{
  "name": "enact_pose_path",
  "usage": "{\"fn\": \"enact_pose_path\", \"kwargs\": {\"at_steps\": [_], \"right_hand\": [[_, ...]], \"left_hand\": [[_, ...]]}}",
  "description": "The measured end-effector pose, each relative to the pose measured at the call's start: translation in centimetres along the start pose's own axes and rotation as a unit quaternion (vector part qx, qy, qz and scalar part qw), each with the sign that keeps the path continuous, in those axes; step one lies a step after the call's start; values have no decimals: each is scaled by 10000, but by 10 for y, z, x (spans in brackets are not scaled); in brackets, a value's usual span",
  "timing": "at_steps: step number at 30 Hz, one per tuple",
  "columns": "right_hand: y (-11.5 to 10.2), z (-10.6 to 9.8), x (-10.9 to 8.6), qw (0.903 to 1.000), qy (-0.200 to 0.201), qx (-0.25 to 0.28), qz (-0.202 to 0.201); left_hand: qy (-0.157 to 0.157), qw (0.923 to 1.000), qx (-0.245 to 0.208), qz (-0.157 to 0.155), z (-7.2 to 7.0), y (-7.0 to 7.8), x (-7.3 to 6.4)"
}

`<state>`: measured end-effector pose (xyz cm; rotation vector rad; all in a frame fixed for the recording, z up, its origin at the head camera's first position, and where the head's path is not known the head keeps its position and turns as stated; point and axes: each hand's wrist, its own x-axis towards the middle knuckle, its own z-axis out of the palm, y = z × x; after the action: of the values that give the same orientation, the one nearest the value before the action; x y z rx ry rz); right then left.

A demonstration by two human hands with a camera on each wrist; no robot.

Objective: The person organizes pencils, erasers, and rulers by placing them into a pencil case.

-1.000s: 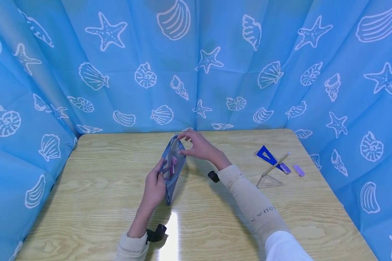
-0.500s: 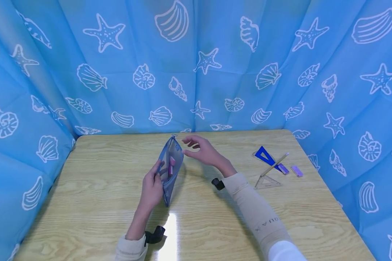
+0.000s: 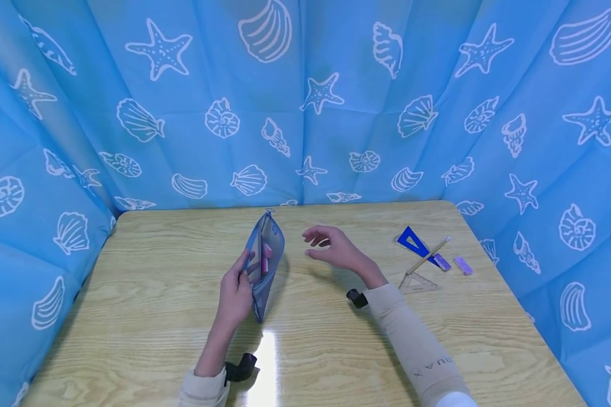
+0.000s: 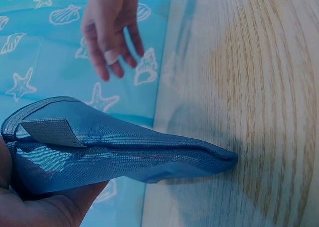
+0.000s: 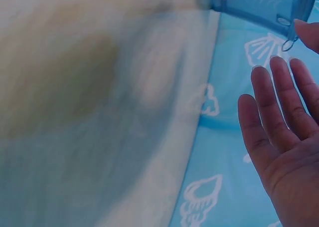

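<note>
A blue mesh pouch (image 3: pixel 273 240) stands unzipped on its edge over the table, its mouth spread. My left hand (image 3: pixel 236 294) grips its near left side, thumb on one face and fingers on the other. Inside the pouch lie pink items (image 3: pixel 266 259), partly hidden by the mesh. In the left wrist view the pouch (image 4: pixel 119 142) shows its seam and a fabric tab. To the right of the pouch, my right hand (image 3: pixel 336 246) hovers apart from it with loosely bent fingers and holds nothing. The right wrist view shows that palm (image 5: pixel 294 152) bare, near the pouch's zipper ring (image 5: pixel 288 45).
On the right of the wooden table (image 3: pixel 158 282) lie a blue set square (image 3: pixel 412 242), a pencil (image 3: pixel 427 257), a clear set square (image 3: pixel 418 284) and two purple erasers, one apart (image 3: pixel 463 265) and one by the blue set square (image 3: pixel 442 262). A patterned blue curtain (image 3: pixel 285 102) surrounds the table.
My right hand has let go of the pouch's far edge and moved right and slightly nearer. The left hand still holds the pouch almost in place.
</note>
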<state>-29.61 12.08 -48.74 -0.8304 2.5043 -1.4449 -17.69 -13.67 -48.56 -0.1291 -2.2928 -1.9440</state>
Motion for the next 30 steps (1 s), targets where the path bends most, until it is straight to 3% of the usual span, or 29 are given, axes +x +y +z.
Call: {"fn": "enact_pose_path", "kwargs": {"at_steps": [9, 18, 30], "right_hand": [[21, -22, -36, 9991, 47, -172, 376], [28, -45, -61, 9975, 131, -459, 518], [35, -70, -87, 9915, 371, -1008, 729]], "left_hand": [[-17, 10000, 65, -46, 1, 1, 0], [4, 9997, 192, -140, 1, 3, 0], [116, 9992, 359, 149, 2, 1, 0]]}}
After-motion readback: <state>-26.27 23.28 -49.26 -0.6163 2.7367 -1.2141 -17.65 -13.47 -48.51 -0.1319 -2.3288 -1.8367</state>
